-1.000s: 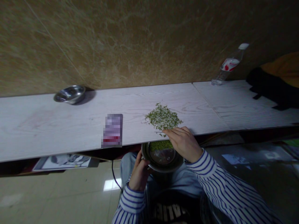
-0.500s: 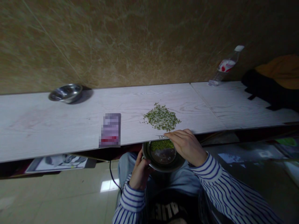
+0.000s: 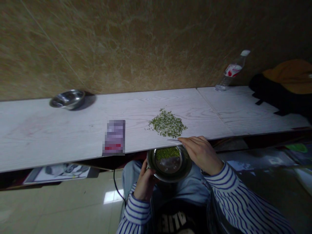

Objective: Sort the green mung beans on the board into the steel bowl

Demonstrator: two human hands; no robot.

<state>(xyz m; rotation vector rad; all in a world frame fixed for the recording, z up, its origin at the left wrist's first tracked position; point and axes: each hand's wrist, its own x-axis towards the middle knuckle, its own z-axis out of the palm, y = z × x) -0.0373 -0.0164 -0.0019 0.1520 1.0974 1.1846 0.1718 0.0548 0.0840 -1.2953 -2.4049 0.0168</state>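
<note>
My left hand (image 3: 145,182) grips the left rim of a metal bowl (image 3: 168,178), held just below the table's front edge. Inside it, small green beans (image 3: 168,152) that look like mung beans lie against the far side. Over the bowl's right side, my right hand (image 3: 201,151) is closed on a thin, pale, flat thing (image 3: 173,140), whose tip rests at or just above the table edge; its kind cannot be made out. Beyond that tip, a loose patch of the same green beans (image 3: 168,124) is spread on the white table (image 3: 136,107).
A second metal bowl (image 3: 69,100) stands at the back left by the wall. Left of the beans lies a blurred, purplish flat item (image 3: 114,138). A plastic bottle (image 3: 230,72) and a black and orange cloth item (image 3: 285,84) are at the back right.
My right hand has shifted slightly to the right with the thin flat thing. A few beans seen at the table edge beneath it no longer show there. My left hand still holds the bowl.
</note>
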